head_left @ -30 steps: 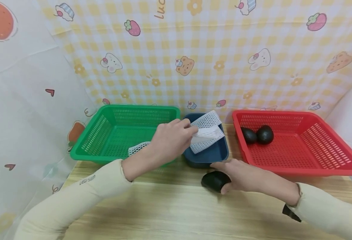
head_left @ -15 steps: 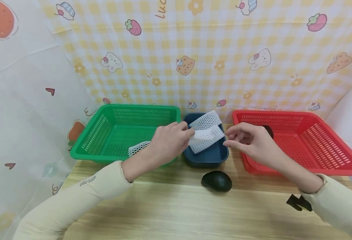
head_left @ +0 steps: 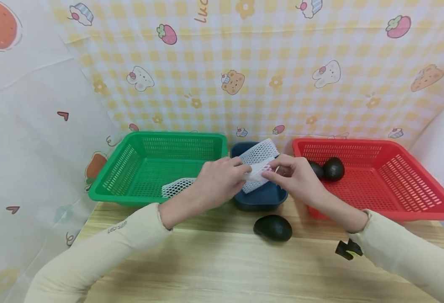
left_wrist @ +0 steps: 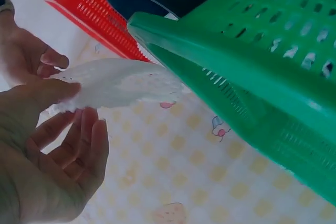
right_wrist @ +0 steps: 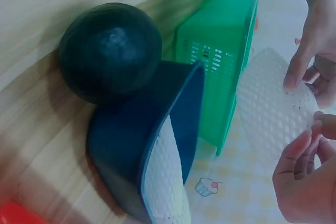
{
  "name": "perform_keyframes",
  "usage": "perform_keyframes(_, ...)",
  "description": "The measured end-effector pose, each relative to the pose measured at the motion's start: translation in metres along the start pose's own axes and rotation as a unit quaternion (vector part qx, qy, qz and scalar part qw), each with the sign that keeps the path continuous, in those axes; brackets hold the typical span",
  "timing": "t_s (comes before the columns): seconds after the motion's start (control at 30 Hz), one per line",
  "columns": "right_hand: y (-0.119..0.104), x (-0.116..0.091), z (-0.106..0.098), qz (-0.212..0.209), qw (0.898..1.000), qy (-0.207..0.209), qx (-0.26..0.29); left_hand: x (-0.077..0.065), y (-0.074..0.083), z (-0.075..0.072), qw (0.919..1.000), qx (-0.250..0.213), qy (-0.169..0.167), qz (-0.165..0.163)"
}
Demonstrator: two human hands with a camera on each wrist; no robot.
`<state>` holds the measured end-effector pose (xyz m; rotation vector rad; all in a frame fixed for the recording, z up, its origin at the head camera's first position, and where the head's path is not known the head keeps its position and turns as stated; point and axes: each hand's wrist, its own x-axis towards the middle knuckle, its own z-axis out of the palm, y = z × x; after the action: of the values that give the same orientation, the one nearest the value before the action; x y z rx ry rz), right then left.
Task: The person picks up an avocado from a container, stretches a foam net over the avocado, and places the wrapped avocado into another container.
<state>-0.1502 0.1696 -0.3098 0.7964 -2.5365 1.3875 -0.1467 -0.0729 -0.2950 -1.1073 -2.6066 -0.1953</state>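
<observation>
Orange letters "luc" (head_left: pixel 202 10) on the checked cloth (head_left: pixel 207 54) facing me, cut off above, small print (head_left: pixel 117 227) on my left sleeve (head_left: pixel 101 254), too blurred to read

R hand (head_left: pixel 297 180) was at the loose avocado (head_left: pixel 273 228) 1 s ago, then by the red basket (head_left: pixel 396 216) approx. ½ s ago; now it's moved to the white net sleeve (left_wrist: pixel 115 82) & pinches its R end (basket's L avo (head_left: pixel 316 169) uncovered again).

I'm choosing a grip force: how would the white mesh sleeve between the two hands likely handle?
The white mesh sleeve is probably light for its size, being thin and full of holes. It likely bends and squashes easily, since it looks flattened where the left hand pinches it.
</observation>
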Motion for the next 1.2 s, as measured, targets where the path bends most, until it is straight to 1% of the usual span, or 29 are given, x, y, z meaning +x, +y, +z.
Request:
perform_keyframes(0.07,0.001,0.000,-0.002,0.008,1.000,0.013,-0.003,-0.002,-0.006,0.000,0.9991,-0.040,-0.013,-0.002)
perform_keyframes(0.13,0.003,0.000,-0.005,0.028,0.999,0.024,-0.005,-0.005,-0.013,-0.001,0.9970,-0.073,-0.026,-0.007)
perform_keyframes(0.23,0.005,-0.003,-0.011,0.051,0.998,0.037,-0.004,-0.013,-0.025,-0.001,0.9934,-0.110,-0.031,-0.013)
perform_keyframes(0.3,0.007,-0.004,-0.015,0.054,0.997,0.052,0.002,-0.017,-0.032,-0.002,0.9913,-0.128,-0.021,-0.021)
perform_keyframes(0.47,0.010,-0.007,-0.020,0.023,0.995,0.094,0.023,-0.023,-0.045,-0.003,0.9822,-0.178,0.024,-0.056)
perform_keyframes(0.57,0.013,-0.007,-0.019,-0.003,0.993,0.112,0.044,-0.022,-0.052,-0.002,0.9718,-0.218,0.050,-0.076)
perform_keyframes(0.63,0.013,-0.008,-0.016,-0.026,0.990,0.117,0.071,-0.021,-0.056,-0.002,0.9636,-0.247,0.063,-0.082)
perform_keyframes(0.77,0.013,-0.010,-0.007,-0.101,0.980,0.113,0.127,-0.018,-0.061,0.001,0.9429,-0.312,0.065,-0.097)
perform_keyframes(0.87,0.012,-0.013,0.000,-0.142,0.976,0.100,0.133,-0.017,-0.061,0.003,0.9295,-0.348,0.069,-0.101)
perform_keyframes(0.93,0.013,-0.014,0.004,-0.151,0.977,0.088,0.125,-0.016,-0.061,0.005,0.9245,-0.359,0.082,-0.098)
perform_keyframes(1.0,0.015,-0.014,0.007,-0.145,0.980,0.079,0.108,-0.014,-0.062,0.005,0.9224,-0.361,0.102,-0.093)
perform_keyframes(1.13,0.022,-0.016,0.011,-0.115,0.987,0.069,0.085,-0.012,-0.064,0.005,0.9221,-0.350,0.140,-0.086)
perform_keyframes(1.2,0.020,-0.019,0.011,-0.103,0.990,0.063,0.070,-0.011,-0.065,0.005,0.9225,-0.344,0.154,-0.084)
